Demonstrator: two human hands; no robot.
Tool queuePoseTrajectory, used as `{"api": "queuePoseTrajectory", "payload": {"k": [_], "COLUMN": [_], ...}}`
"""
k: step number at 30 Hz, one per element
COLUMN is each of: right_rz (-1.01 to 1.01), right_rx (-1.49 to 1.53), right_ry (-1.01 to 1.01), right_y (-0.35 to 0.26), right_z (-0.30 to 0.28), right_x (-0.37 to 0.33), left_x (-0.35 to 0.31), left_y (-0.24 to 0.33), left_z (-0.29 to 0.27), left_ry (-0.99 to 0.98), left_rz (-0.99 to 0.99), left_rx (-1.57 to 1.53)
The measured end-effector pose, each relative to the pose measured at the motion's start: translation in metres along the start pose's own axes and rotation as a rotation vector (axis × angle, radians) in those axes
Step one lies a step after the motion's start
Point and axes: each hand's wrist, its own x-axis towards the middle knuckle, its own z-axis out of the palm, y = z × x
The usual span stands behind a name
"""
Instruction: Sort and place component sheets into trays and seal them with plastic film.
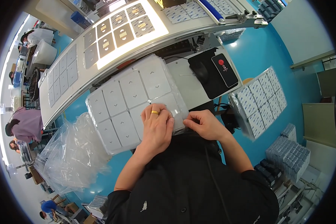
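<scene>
A stack of pale grey panels [130,89] marked with small arrows lies in front of me, with clear plastic film [180,110] showing along its right edge. My left hand [157,127], wearing a gold ring, rests on the stack's near right panel. Its fingers are bent and pressed together, and whatever lies under the fingertips is hidden. At the near right corner, my right hand [204,126] is closed in a pinch at the film's edge. The film between its fingertips is thin and hard to see.
Beyond the stack runs a conveyor [82,80] carrying panels under a bright light. A phone [224,70] and a mouse [199,71] sit on a side shelf. Crumpled plastic bags [76,153] are at left. Patterned panels [259,102] are stacked at right. Several people work at far left.
</scene>
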Motion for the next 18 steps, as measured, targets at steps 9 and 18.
{"api": "queuePoseTrajectory", "payload": {"k": [9, 18], "right_rz": [0.070, 0.028], "right_rx": [0.154, 0.185], "right_ry": [-0.003, 0.047], "right_y": [0.005, 0.013], "right_z": [0.004, 0.016], "right_x": [0.000, -0.001], "left_x": [-0.003, -0.003], "left_y": [0.014, 0.006], "left_z": [0.014, 0.012], "left_ry": [-0.035, -0.010], "left_rz": [0.079, -0.018], "left_rx": [0.102, 0.125]}}
